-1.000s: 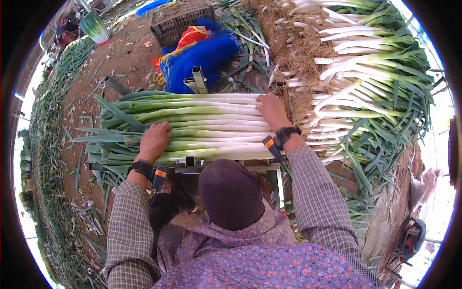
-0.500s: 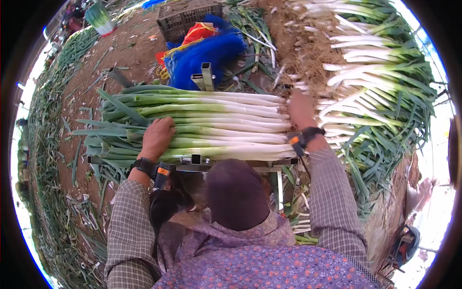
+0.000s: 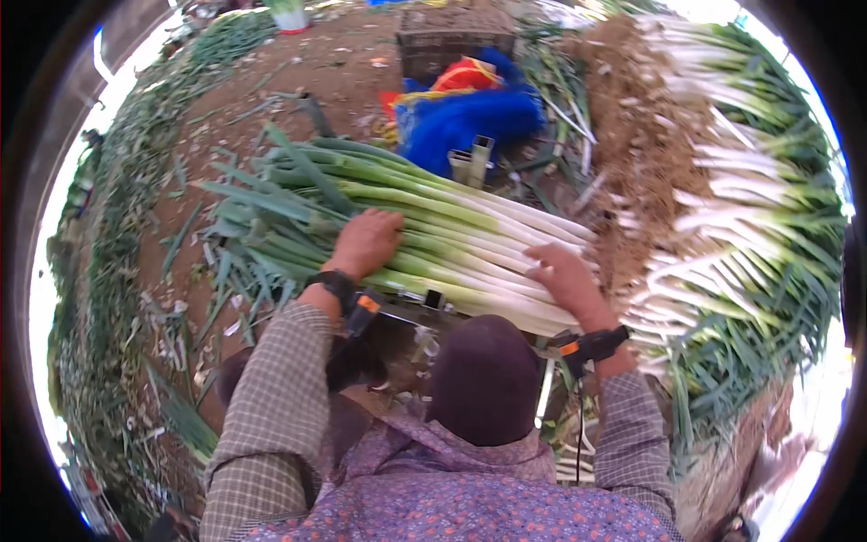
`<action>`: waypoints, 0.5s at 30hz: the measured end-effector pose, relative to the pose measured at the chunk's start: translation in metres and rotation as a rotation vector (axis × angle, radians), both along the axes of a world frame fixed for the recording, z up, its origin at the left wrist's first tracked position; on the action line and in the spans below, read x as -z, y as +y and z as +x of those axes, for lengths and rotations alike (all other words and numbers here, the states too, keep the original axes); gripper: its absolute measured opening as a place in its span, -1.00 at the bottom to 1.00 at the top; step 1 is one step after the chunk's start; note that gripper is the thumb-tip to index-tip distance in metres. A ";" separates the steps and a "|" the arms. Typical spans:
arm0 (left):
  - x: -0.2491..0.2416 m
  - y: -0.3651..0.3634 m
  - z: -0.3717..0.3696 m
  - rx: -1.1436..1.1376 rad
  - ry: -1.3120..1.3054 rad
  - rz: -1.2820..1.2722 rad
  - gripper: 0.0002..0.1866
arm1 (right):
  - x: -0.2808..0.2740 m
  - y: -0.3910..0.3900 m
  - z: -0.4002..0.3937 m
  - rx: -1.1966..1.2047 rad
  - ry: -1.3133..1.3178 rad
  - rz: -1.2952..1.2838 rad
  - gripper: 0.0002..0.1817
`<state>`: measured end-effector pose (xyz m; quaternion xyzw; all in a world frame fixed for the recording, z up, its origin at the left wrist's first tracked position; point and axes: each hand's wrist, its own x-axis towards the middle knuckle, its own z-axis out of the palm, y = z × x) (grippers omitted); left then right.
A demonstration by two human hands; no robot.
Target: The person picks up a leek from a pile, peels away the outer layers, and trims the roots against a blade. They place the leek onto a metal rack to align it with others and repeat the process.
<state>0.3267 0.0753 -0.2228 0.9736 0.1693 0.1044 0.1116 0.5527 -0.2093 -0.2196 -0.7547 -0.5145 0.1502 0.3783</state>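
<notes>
A row of long green onions (image 3: 488, 226) lies side by side on a metal stand, leafy tops to the left and white stalks to the right. Bent over the near onions, where green turns to leaf, is my left hand (image 3: 368, 242); its thumb is hidden. My right hand (image 3: 567, 278) is over the white ends, fingers partly bent and apart, fingertips right at the stalks. Each wrist wears a black strap with an orange-marked device. Near the row's front edge shows a square metal tube end (image 3: 433, 298).
Loose green onions with rooty ends form a long pile (image 3: 750, 244) on the right. Behind the stand are a metal post (image 3: 471, 163), blue netting (image 3: 474, 122), red-and-yellow material (image 3: 468, 75) and a dark crate (image 3: 456, 41). Leaf scraps (image 3: 117, 289) litter the left ground.
My right hand has moved from the root ends left onto the white stalks. My left hand stays on the onions. The view has turned, so the row now slants down to the right.
</notes>
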 end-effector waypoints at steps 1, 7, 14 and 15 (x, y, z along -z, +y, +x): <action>-0.003 -0.002 0.000 -0.002 -0.005 0.012 -0.86 | 0.016 0.011 -0.013 -0.035 -0.085 -0.076 -0.76; -0.027 0.015 0.003 0.074 0.252 0.146 -0.78 | 0.049 0.013 -0.030 0.002 -0.052 -0.081 -0.73; -0.038 0.114 -0.088 -0.368 0.466 0.326 -0.77 | 0.054 0.014 -0.031 0.020 -0.066 -0.047 -0.72; -0.032 0.125 -0.096 -0.592 0.458 0.204 -0.71 | 0.047 0.015 -0.034 0.042 -0.040 -0.087 -0.73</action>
